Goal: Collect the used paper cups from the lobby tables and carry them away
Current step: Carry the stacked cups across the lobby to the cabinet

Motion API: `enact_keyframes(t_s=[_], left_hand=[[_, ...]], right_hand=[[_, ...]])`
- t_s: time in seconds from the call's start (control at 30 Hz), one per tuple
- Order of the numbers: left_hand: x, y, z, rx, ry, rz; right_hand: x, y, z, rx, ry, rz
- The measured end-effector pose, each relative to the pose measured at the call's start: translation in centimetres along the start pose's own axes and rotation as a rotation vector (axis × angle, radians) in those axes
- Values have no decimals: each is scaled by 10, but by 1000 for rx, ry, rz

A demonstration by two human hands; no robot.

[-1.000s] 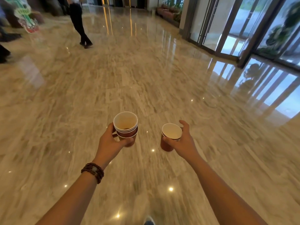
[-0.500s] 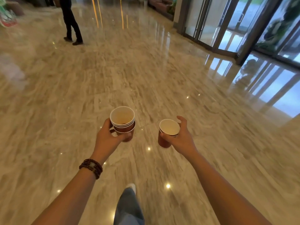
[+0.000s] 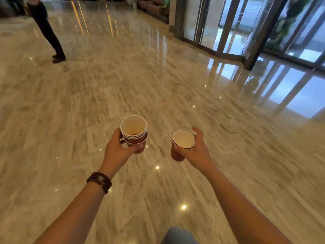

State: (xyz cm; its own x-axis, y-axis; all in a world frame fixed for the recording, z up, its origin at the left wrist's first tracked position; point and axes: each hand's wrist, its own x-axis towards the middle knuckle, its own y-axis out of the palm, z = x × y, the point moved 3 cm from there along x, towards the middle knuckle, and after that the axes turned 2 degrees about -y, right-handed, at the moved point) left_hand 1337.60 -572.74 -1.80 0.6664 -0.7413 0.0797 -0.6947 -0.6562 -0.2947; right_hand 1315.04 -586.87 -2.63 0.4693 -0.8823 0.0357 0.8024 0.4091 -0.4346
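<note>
My left hand (image 3: 117, 150) grips a stack of nested red paper cups (image 3: 134, 133) with white rims, a dark residue at the bottom of the top one. My right hand (image 3: 197, 154) holds a smaller stack of red paper cups (image 3: 182, 146), white inside, fingers wrapped around its right side. Both stacks are upright and held out in front of me above the polished marble floor (image 3: 123, 88). A beaded bracelet (image 3: 99, 180) sits on my left wrist.
A person in dark trousers (image 3: 47, 30) stands at the far left on the floor. Glass doors with dark frames (image 3: 246, 32) line the right side. A planter bench (image 3: 153, 7) stands at the far back. My knee (image 3: 179, 235) shows at the bottom edge.
I have walked forward across the lobby; the standing person and the glass doors are nearer. Both hands keep the same hold on the cups.
</note>
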Motion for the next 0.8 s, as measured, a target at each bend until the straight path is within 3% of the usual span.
enact_keyframes(t_s=[0.33,0.8], left_hand=[[206,48,20,-15,0,11],[481,103,20,-37,-30,-46]], right_hand=[[211,18,-17,-6,-4,-21],[509,26,-4,-48,-18,78]])
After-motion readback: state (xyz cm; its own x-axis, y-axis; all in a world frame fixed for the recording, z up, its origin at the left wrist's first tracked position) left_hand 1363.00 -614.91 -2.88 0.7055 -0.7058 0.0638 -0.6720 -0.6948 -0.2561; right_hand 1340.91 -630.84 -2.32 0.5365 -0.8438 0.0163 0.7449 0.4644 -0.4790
